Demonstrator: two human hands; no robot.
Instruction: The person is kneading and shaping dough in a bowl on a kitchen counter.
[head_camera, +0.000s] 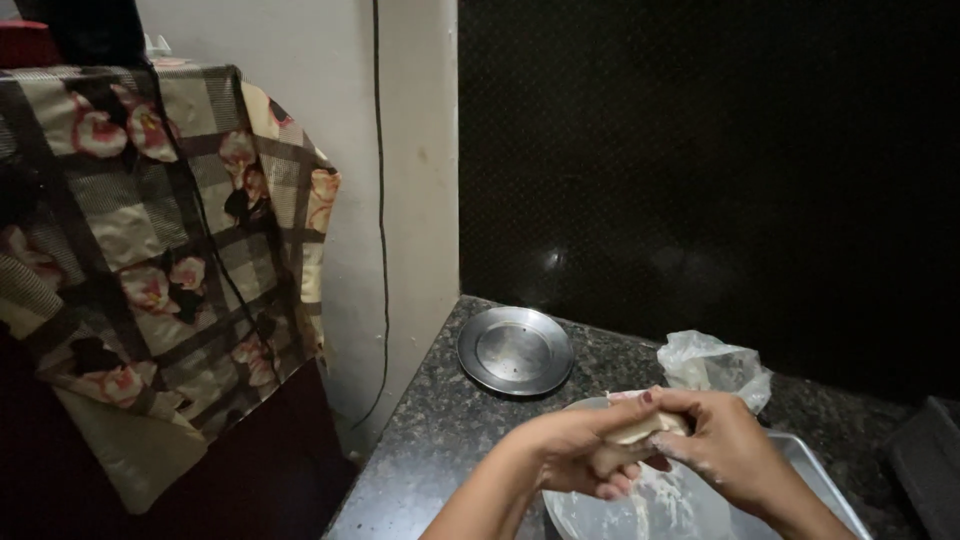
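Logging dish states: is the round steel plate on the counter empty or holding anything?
Empty. The steel plate shows only bare, shiny metal; nothing lies on it.

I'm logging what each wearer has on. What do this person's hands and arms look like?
Both forearms are bare, with no sleeves, watch or bangles in view. The left hand shows a dark-painted thumbnail. The right hand is dusted with white flour. No rings visible.

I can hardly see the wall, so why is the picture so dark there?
Head view: the black wall takes little light, showing only faint glare spots; the steel plate shines brightly; both hands, left and right, squeezing the dough, are lit but slightly soft.
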